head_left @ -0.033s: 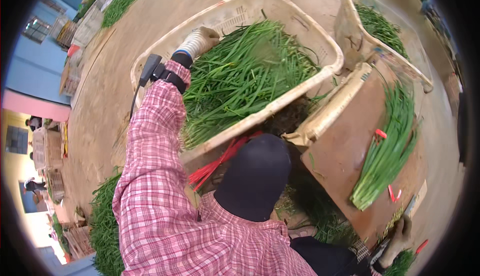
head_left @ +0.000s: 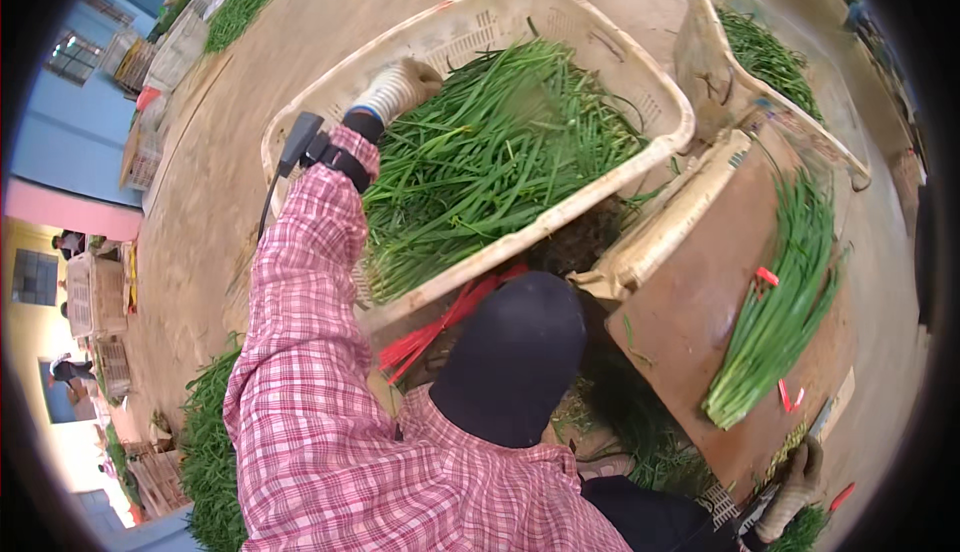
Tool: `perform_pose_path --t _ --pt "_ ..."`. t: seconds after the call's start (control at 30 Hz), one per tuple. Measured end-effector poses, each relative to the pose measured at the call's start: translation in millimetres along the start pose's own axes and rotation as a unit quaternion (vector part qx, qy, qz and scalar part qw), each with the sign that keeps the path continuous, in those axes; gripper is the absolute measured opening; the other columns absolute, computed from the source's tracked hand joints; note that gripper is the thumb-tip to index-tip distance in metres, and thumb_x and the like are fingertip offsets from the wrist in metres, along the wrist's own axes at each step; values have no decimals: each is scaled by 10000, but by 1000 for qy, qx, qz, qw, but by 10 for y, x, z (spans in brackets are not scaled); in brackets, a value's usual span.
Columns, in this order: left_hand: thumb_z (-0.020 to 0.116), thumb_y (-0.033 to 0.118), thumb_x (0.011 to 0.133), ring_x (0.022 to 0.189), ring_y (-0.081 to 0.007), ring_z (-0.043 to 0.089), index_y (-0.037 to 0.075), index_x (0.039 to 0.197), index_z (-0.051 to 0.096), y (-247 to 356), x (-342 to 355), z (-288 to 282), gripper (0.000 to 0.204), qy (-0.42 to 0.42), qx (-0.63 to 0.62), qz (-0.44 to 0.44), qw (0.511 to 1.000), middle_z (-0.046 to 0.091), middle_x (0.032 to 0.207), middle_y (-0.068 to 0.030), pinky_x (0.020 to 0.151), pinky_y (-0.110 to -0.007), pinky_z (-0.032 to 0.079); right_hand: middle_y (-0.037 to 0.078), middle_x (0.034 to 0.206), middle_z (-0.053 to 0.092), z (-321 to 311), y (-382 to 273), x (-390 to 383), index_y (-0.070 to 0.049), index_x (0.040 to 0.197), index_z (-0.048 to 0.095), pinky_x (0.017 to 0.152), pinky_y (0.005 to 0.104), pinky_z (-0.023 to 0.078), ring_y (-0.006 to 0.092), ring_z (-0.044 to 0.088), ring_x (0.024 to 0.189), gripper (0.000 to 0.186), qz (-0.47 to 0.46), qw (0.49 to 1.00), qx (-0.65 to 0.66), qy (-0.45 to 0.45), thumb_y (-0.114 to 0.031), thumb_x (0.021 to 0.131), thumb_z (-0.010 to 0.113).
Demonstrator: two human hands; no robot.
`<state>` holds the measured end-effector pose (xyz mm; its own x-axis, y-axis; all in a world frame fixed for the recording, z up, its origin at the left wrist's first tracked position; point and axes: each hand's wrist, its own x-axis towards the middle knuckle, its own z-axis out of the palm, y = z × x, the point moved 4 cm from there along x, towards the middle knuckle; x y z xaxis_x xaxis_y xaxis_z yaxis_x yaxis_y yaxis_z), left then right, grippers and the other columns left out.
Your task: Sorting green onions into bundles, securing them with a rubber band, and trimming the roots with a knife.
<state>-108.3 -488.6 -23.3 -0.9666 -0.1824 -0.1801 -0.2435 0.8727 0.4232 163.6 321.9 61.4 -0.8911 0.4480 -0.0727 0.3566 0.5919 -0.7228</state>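
Note:
In a pale plastic crate [head_left: 560,214] lies a thick heap of long green leafy stalks [head_left: 490,142], like garlic chives. My left hand [head_left: 400,87], in a ribbed pale glove, rests at the heap's left edge inside the crate. Its fingers look curled, and what they hold, if anything, is hidden. On the brown board [head_left: 690,302] at the right lies a bundle of green stalks [head_left: 775,302] with a red tie [head_left: 766,276] around it. My gloved right hand [head_left: 798,477] is past the board's near right corner, fingers apart, with nothing visible in it.
Red strips [head_left: 430,327] lie beside the crate, near a dark rounded cloth shape [head_left: 515,362]. Another red tie [head_left: 790,395] is on the board. A second crate of greens [head_left: 765,57] stands at far right. More greens [head_left: 210,442] are piled at lower left.
The whole view has shifted slightly. My left hand stays at the heap's edge and my right hand remains by the board's corner.

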Motion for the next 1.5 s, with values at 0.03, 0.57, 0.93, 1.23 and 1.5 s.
perform_pose_path --t 0.03,0.57,0.93,1.23,1.5 --pt "709 204 915 938 -148 694 90 1130 762 -47 14 182 249 -5 -28 32 999 767 1066 -113 887 -318 553 -18 803 574 29 -5 13 -55 1181 660 511 211 377 50 481 593 246 1 1000 9 7 -229 1022 590" --pt "717 254 911 1010 -321 683 19 1155 687 -77 850 406 340 265 -142 121 946 703 1097 -201 889 -406 533 12 836 608 568 -390 84 -43 1214 635 475 219 411 76 564 595 270 12 999 27 -13 -230 1020 616" --pt "850 724 571 1475 -402 337 43 1608 -59 852 2283 1398 1538 -24 -21 -32 999 320 1583 -302 1216 -386 294 66 883 691 664 -807 -304 2 1210 697 633 263 504 119 608 694 247 77 992 -96 2 -86 992 624" --pt "912 544 587 1284 -343 582 18 1362 570 1209 2150 1256 997 -72 61 90 991 621 1354 -219 1080 -420 457 35 757 603 940 -1282 -54 -16 1134 649 472 255 427 88 551 551 197 12 997 -72 -1 -156 1025 563" --pt "940 472 585 1133 -299 649 -11 1328 600 959 1854 991 949 -118 -151 139 972 688 1227 -207 984 -372 504 39 840 655 1744 -3003 353 14 1067 681 630 220 494 84 607 720 153 -210 969 -72 -106 -26 924 647"
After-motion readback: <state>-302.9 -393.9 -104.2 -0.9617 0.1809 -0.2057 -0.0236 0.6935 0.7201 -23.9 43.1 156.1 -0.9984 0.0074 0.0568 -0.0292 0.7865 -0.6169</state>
